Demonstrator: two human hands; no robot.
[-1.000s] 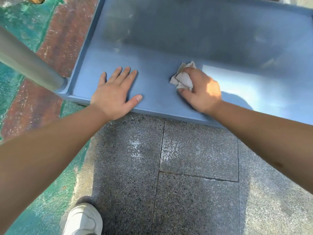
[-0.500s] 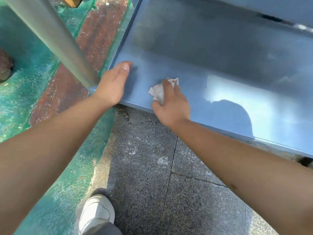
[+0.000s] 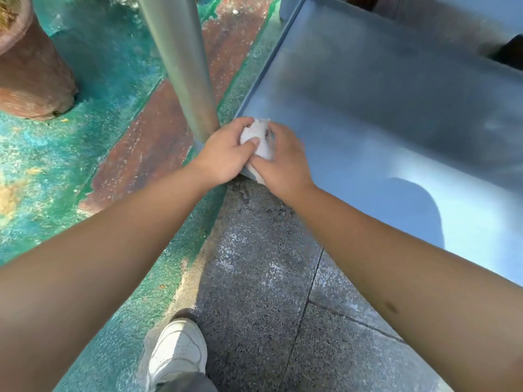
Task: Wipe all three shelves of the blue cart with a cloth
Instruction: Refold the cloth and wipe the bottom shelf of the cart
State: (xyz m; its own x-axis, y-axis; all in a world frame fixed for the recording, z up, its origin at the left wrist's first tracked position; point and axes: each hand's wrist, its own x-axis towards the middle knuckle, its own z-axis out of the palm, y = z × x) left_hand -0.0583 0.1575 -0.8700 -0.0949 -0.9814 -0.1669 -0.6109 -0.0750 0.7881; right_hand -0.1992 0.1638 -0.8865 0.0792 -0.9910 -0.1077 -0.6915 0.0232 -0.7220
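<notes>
Both hands on the cloth (image 3: 259, 137) at the shelf (image 3: 368, 114) corner beside the post (image 3: 181, 66): left hand (image 3: 223, 154) pinching it, right hand (image 3: 283, 159) pressing it down. Risk: bunched cloth skipping the corner seam, or snagging on the rim and slipping off.

We see a white shoe (image 3: 177, 349) on grey speckled paving (image 3: 254, 278), worn green and red painted ground (image 3: 113, 137) beside it, and a brown pot (image 3: 28, 72) far left.
</notes>
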